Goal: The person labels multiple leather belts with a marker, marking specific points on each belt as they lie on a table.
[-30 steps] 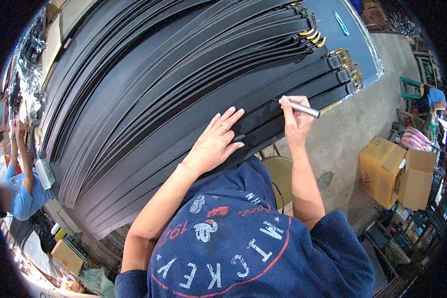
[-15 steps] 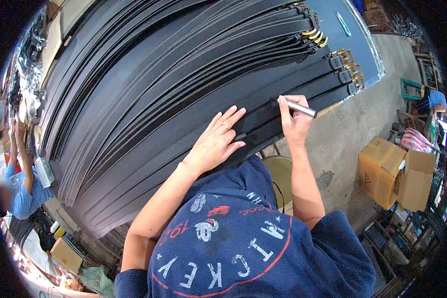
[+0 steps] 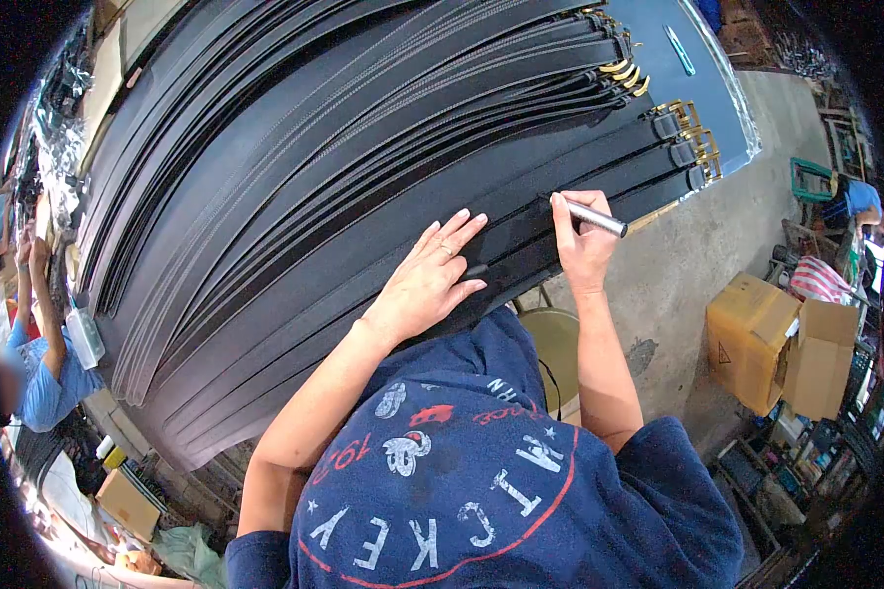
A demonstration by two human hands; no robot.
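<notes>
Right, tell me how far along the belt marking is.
Done: nothing shows as finished; no marks are readable on the black belts fanned across the table. In hand: the left hand lies flat on a near belt, while the right hand grips a silver pen with its tip at a belt. Left: I cannot tell how many belts remain.

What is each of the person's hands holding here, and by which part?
The right hand grips a silver marker by its lower barrel, near the tip. The left hand holds nothing; it lies flat on the black belts.
</notes>
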